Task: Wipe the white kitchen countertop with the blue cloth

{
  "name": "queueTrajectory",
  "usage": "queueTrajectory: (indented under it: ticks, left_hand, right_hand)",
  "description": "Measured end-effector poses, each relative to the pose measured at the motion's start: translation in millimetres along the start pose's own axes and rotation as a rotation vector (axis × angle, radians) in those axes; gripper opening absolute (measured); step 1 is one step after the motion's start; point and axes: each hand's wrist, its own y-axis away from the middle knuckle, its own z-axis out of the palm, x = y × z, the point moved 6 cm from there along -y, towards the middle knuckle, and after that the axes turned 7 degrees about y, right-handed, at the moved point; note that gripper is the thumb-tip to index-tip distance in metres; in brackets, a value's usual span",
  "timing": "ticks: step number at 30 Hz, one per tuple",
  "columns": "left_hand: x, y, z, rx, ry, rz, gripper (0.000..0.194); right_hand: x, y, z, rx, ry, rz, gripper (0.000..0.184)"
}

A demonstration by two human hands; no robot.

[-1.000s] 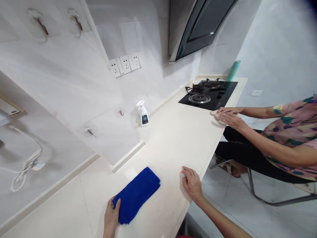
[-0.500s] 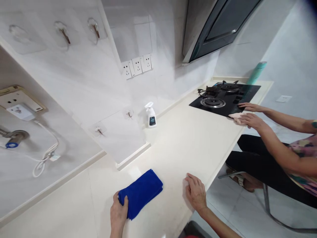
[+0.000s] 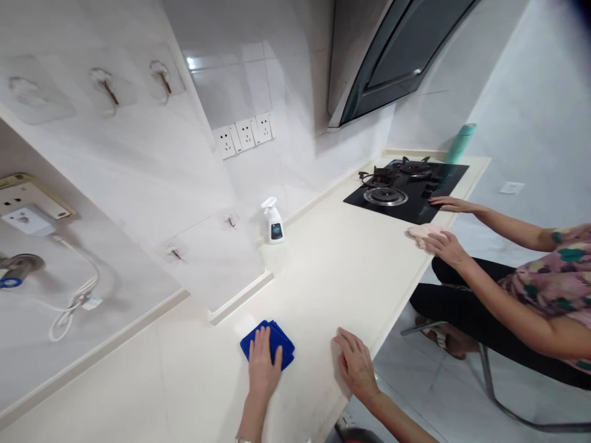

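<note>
A folded blue cloth (image 3: 282, 348) lies on the pale countertop. My left hand (image 3: 264, 362) rests on top of it, palm down, fingers stretched out and thumb set apart, covering the cloth's middle. To the right, my right hand (image 3: 356, 364) lies on the counter near its front edge, fingers loosely extended and slightly bent, holding nothing. A gap of bare countertop separates it from the cloth. Behind the cloth, against the wall, stands a white spray bottle (image 3: 274, 223) with a dark label.
Another person's hand (image 3: 446, 245) presses a light cloth (image 3: 418, 232) beside the black gas cooktop (image 3: 415, 212). Their other hand (image 3: 450, 203) rests at the cooktop's edge. A green cylinder (image 3: 460, 144) stands behind, under the range hood (image 3: 383, 67). A wall corner (image 3: 240, 298) juts out at left.
My left hand has moved from the cloth's left edge onto its top, and the cloth now appears smaller and squarer. The other person's cloth has slid left. My right hand has barely moved.
</note>
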Motion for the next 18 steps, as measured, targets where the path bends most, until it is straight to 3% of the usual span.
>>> queueTrajectory:
  ticks: [3, 6, 10, 14, 18]
  left_hand:
    - [-3, 13, 28.3, 0.038, -0.281, 0.2, 0.056]
    - [-5, 26, 37.7, 0.1, -0.406, 0.239, 0.063]
    - [-4, 55, 36.4, 0.114, -0.5, 0.272, 0.069]
    - [-8, 80, 31.5, 0.046, -0.57, 0.315, 0.067]
    - [-16, 64, 23.3, -0.008, -0.569, 0.329, 0.063]
  right_hand:
    - [2, 0, -1, -0.02, -0.002, -0.057, 0.047]
    - [6, -3, -4, -0.042, 0.001, -0.127, 0.046]
    - [12, -9, -5, -0.073, 0.004, -0.206, 0.046]
    - [15, -14, -3, -0.082, -0.013, -0.205, 0.045]
    - [16, -17, 0, -0.08, -0.015, -0.142, 0.043]
